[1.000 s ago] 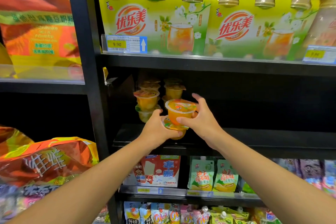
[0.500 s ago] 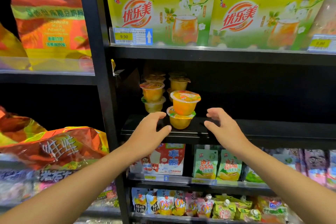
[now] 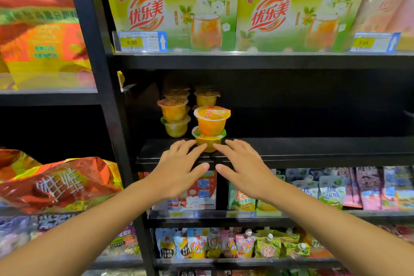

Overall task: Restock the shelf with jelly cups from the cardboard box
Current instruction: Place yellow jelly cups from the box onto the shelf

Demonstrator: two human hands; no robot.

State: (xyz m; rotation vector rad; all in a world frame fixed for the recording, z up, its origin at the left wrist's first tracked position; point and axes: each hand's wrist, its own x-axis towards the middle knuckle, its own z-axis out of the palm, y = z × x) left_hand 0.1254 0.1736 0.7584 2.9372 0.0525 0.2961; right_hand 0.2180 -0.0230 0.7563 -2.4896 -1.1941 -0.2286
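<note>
Two orange jelly cups stand stacked at the front of the black shelf (image 3: 313,148): an upper cup (image 3: 211,121) on a lower cup (image 3: 208,142). Behind them, to the left and deeper in, more stacked jelly cups (image 3: 174,116) sit in shadow. My left hand (image 3: 179,170) and my right hand (image 3: 244,168) hover flat with fingers spread just in front of the lower cup, fingertips at or near its sides, holding nothing. The cardboard box is not in view.
Yellow-green drink multipacks (image 3: 174,15) fill the shelf above, with a price tag (image 3: 142,41). Snack pouches (image 3: 242,199) hang below. Large red-orange bags (image 3: 56,184) sit on the left unit, beyond a black upright (image 3: 100,74). The jelly shelf stretches dark to the right.
Both hands let go of the two stacked cups, which now stand on the shelf's front edge. The hands spread apart, then came back together, open, just in front of the lower cup.
</note>
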